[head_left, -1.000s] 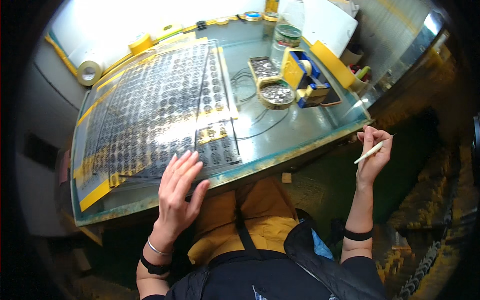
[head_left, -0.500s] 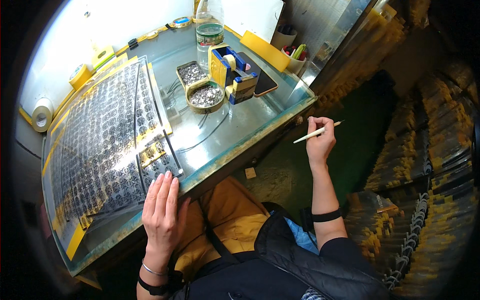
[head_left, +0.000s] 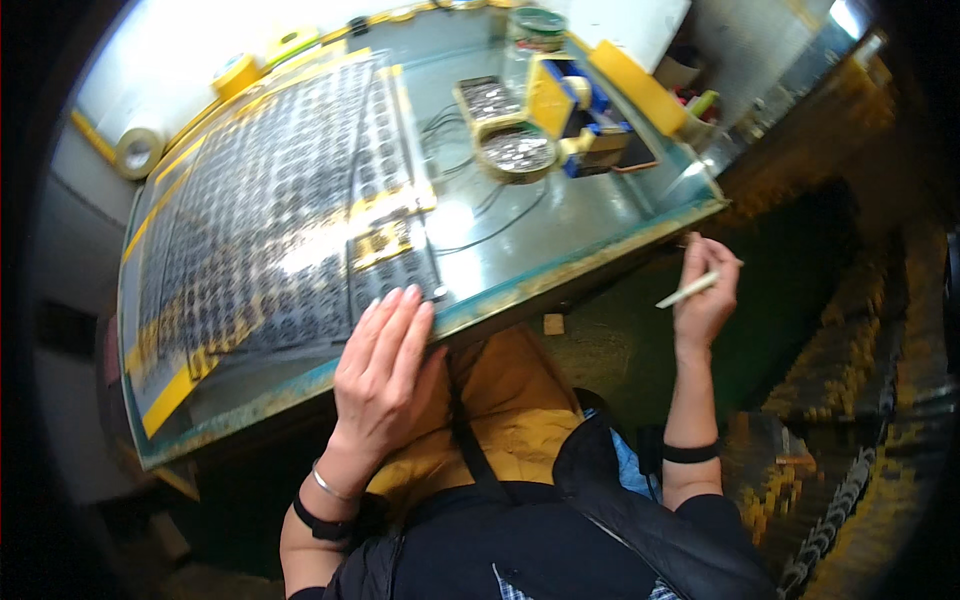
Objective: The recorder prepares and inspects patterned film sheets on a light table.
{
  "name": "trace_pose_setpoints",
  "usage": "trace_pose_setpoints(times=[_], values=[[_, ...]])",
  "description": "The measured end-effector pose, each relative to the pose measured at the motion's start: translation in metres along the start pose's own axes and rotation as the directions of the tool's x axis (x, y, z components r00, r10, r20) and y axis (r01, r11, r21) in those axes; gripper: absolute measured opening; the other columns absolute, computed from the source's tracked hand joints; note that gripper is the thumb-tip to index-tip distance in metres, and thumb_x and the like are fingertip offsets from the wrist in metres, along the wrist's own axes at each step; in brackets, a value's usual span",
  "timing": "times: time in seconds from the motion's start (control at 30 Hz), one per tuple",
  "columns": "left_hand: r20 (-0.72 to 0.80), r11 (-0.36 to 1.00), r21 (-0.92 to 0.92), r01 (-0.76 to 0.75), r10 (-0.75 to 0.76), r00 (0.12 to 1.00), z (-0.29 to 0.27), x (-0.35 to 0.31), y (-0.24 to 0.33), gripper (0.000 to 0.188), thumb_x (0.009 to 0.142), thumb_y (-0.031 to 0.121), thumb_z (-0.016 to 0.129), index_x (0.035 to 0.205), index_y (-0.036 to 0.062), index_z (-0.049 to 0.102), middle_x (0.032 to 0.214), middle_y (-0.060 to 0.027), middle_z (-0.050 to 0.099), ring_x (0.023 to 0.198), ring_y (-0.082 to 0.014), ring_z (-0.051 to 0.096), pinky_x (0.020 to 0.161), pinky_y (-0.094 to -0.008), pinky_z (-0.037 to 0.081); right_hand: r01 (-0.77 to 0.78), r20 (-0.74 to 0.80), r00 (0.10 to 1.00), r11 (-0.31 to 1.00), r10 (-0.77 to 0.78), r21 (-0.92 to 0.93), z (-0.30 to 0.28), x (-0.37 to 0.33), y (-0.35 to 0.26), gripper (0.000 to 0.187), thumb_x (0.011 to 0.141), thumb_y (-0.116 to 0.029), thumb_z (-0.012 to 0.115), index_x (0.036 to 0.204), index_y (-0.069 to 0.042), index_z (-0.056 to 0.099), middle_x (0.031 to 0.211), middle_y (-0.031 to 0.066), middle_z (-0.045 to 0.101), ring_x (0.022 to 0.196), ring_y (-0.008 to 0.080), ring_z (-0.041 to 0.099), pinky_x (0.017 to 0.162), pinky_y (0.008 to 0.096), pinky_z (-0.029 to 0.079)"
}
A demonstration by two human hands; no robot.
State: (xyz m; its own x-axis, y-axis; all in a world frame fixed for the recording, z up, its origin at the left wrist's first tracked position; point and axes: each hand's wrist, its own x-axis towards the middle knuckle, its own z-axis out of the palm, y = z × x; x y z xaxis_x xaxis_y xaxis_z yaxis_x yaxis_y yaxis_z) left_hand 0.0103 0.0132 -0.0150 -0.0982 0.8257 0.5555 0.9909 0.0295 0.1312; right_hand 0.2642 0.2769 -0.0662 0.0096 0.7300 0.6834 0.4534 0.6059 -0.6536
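Observation:
My left hand [head_left: 385, 360] lies with its fingers stretched out on the near right corner of a clear film sheet [head_left: 290, 190] printed with rows of dark patterns. A strip of yellow tape [head_left: 382, 243] lies on that sheet, just beyond my fingertips. Off the right end of the glass table, my right hand [head_left: 708, 310] is raised and closed around a slim white pen-shaped tool [head_left: 682, 291]. One end of the tool sticks out toward the table; its far end is blurred behind my fingers.
On the glass tabletop [head_left: 590, 235] stand a round tin [head_left: 515, 153] and a rectangular tin [head_left: 487, 98] of small bits, and a yellow-and-blue tape dispenser [head_left: 580, 110]. A bottle [head_left: 537, 30] stands behind them. Tape rolls [head_left: 138, 152] line the back left edge. Hanging sheets [head_left: 840, 340] fill the right.
The view has turned, so the table and both hands sit farther right in the picture. My left hand stays on the sheet's corner, and my right hand still grips the tool beyond the table's edge.

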Motion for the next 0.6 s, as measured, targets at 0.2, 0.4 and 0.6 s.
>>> trace_pose_setpoints(times=[0.2,0.4,0.6], values=[[-0.032,0.999,-0.032,0.032,-0.033,0.999,0.001,0.0,-0.002,0.052,0.072,0.008,0.079,0.12,0.0002,0.062,0.127,-0.0161,0.062,0.119,-0.0327,0.059,0.103,-0.0426,0.047,0.166,0.158,0.949,0.859,-0.272,0.484,0.008,-0.007,-0.075,0.047,0.107,-0.037,0.03,0.127,0.002,0.045,0.107,0.0171,0.067,0.109,0.0239,0.06,0.105,0.0421,0.039],[-0.073,0.997,-0.052,0.053,-0.056,0.996,-0.002,0.001,0.0,0.045,0.071,0.009,0.079,0.113,-0.0003,0.066,0.121,-0.0154,0.065,0.115,-0.0327,0.061,0.1,-0.0422,0.049,0.198,0.464,0.641,0.716,-0.611,0.669,0.041,-0.029,-0.136,0.024,0.091,-0.022,0.064,0.105,-0.006,0.074,0.078,0.0061,0.062,0.085,0.0238,0.063,0.111,0.0541,0.034],[-0.085,0.997,-0.068,0.039,-0.045,0.995,-0.001,0.002,-0.001,0.039,0.073,0.009,0.075,0.108,-0.0024,0.067,0.117,-0.0168,0.066,0.11,-0.0313,0.063,0.099,-0.0417,0.05,0.23,0.51,0.562,0.715,-0.652,0.661,0.049,-0.025,-0.15,0.02,0.071,-0.003,0.077,0.09,-0.007,0.073,0.086,0.0056,0.069,0.091,0.0264,0.066,0.112,0.0552,0.033]])
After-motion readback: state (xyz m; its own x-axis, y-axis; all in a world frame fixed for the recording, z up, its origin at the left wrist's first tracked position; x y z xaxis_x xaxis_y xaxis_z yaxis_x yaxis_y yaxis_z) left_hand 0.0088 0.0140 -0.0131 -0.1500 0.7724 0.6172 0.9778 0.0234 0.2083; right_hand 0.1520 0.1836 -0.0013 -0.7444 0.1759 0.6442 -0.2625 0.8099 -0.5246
